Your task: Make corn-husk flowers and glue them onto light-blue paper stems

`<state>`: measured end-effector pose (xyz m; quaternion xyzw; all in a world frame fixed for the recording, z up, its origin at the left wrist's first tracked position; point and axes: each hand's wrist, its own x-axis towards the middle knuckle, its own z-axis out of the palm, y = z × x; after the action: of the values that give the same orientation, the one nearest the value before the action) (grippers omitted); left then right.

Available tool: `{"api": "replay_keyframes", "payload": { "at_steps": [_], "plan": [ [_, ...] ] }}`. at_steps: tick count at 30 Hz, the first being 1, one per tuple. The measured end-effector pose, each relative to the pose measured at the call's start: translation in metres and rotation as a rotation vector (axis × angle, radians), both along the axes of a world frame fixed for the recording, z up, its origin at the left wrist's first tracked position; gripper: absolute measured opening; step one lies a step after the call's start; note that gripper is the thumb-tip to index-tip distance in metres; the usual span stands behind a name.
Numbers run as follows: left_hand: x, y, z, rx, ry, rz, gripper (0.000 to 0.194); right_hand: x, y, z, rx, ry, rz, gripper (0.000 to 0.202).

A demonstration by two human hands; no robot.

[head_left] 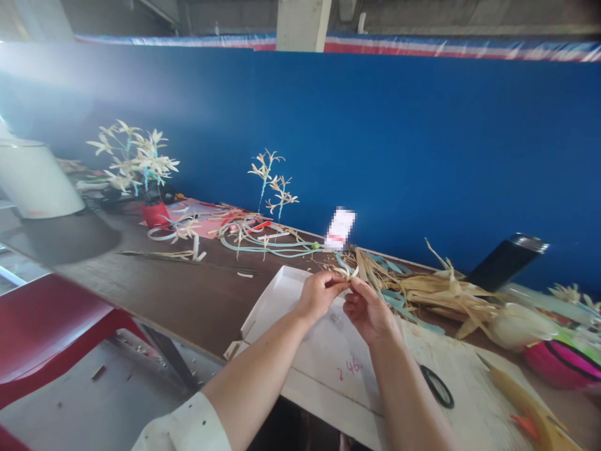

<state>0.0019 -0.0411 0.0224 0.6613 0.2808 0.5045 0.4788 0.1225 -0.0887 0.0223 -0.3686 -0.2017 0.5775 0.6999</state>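
Observation:
My left hand [320,293] and my right hand [370,308] meet above an open white cardboard box [328,369] marked "2.46". Both pinch a small pale piece of husk [348,272] between their fingertips, its thin petal-like strips pointing up and away. Where one hand's grip ends and the other's starts is too small to tell. Just beyond the fingers lies a heap of dry tan husks [422,291] with some blue-green strips among them.
Flower stems [263,172] stand by the blue partition [375,138]. Further left are a red pot [156,215] of pale flowers and a white bucket [40,178]. Coiled green cord [282,249], a dark bottle [507,262], a black ring [437,386] and a pink item [561,363] lie around.

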Motion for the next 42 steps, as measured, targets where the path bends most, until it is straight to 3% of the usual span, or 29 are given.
{"api": "replay_keyframes", "payload": {
  "at_steps": [26,42],
  "plan": [
    [-0.0008,0.0012,-0.0011,-0.023,0.014,0.025,0.020,-0.0011,-0.0001,0.0026,0.009,-0.111,-0.062,0.025],
    [-0.0009,0.0012,-0.0031,0.068,0.074,0.043,0.018,0.0000,0.0002,0.0024,0.019,-0.172,-0.140,0.022]
  ]
}}
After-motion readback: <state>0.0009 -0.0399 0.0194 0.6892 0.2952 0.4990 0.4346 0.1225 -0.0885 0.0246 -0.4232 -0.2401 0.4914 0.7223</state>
